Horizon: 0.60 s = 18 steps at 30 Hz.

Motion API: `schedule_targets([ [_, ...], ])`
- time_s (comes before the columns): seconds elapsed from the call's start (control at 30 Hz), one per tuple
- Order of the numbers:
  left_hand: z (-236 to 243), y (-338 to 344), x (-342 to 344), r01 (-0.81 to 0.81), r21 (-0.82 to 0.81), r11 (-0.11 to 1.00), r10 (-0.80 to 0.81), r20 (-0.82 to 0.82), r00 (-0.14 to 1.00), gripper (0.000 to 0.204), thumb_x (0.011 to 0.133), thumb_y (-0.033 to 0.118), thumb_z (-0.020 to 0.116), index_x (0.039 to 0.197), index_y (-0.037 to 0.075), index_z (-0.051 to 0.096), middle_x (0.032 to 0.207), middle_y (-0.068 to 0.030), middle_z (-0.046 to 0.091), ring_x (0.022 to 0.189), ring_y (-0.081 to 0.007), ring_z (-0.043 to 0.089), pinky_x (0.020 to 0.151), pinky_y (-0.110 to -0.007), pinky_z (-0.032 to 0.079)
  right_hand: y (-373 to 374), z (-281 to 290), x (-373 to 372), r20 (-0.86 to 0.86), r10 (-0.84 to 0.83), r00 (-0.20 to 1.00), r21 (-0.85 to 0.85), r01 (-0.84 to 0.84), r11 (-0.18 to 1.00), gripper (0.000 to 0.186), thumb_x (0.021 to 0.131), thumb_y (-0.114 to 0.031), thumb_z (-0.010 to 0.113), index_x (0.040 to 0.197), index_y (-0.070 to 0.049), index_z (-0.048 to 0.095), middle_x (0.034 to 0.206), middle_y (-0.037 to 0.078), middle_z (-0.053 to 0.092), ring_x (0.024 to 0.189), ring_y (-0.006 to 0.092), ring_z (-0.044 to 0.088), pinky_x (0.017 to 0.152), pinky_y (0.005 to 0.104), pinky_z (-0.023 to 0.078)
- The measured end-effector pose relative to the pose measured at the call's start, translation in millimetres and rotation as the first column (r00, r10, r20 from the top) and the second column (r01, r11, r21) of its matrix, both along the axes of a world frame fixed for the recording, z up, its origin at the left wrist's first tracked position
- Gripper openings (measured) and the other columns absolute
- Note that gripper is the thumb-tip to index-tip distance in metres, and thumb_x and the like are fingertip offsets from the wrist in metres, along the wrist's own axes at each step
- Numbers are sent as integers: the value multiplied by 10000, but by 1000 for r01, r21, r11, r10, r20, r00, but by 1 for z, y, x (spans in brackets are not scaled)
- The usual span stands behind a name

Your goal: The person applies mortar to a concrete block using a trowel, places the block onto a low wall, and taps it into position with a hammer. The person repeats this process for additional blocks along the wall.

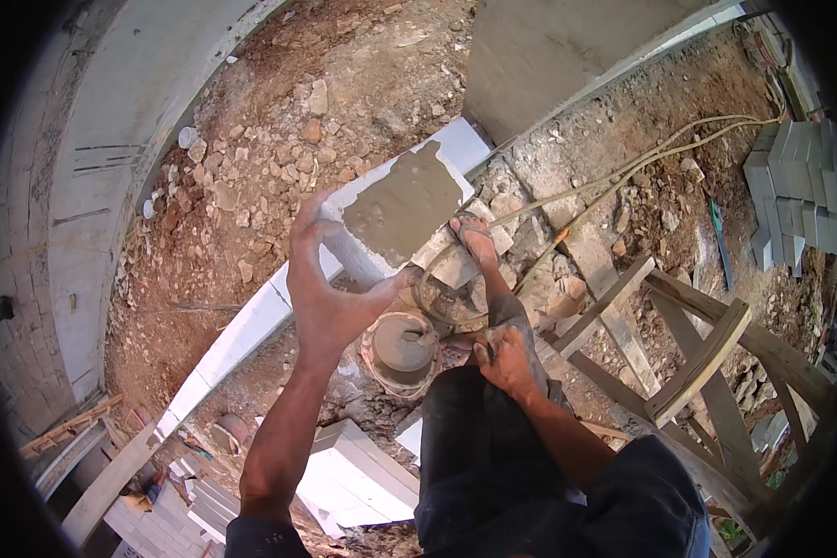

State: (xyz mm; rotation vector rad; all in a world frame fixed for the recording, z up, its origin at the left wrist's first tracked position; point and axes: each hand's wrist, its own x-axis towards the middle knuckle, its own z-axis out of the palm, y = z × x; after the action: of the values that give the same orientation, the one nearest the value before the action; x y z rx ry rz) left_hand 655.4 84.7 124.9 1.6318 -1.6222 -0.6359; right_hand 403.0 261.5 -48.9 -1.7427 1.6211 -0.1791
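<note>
My left hand (330, 293) is wrapped around the near end of a white block (374, 256), fingers on one side and thumb on the other. Grey wet mortar (405, 205) covers much of the block's upward face, leaving pale edges bare. My right hand (510, 361) is closed beside my lower leg; whatever it may hold is hidden. Between my arms stands a round bucket (367, 358) with grey mortar inside. My sandalled foot (475, 237) rests on rubble to the right of the block.
A row of white blocks (237, 349) runs diagonally to the lower left. Wooden trestle (702, 367) stands at right, with stacked grey blocks (795, 186) beyond. A hose (623, 172) crosses the rubble (293, 158). More white blocks (363, 474) lie below, and a grey wall (549, 56) rises ahead.
</note>
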Motion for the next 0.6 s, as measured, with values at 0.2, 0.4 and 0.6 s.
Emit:
schedule_targets([
  [0.2,-28,-120,-58,190,43,981,-193,341,920,735,533,138,860,1142,42,460,1283,-180,514,1137,-304,539,990,-393,444,6,5,6,88,-249,965,105,240,965,258,796,-225,636,933,-10,673,973,162,629,992,357,525,885,452,403],
  [0.4,-31,-176,-72,625,203,754,-631,490,602,679,567,118,839,1149,78,491,1365,-158,441,1222,-338,488,1013,-437,443,5,2,3,147,-395,907,162,372,914,276,799,-245,649,923,1,670,985,165,630,982,366,528,881,441,405],
  [0.6,18,-190,-72,727,498,474,-748,662,35,452,704,104,754,1085,131,514,1450,-125,363,1362,-345,341,1169,-487,243,-120,78,-10,443,-394,805,-251,534,808,262,761,-131,727,982,-16,648,951,153,610,918,348,538,807,427,443],
])
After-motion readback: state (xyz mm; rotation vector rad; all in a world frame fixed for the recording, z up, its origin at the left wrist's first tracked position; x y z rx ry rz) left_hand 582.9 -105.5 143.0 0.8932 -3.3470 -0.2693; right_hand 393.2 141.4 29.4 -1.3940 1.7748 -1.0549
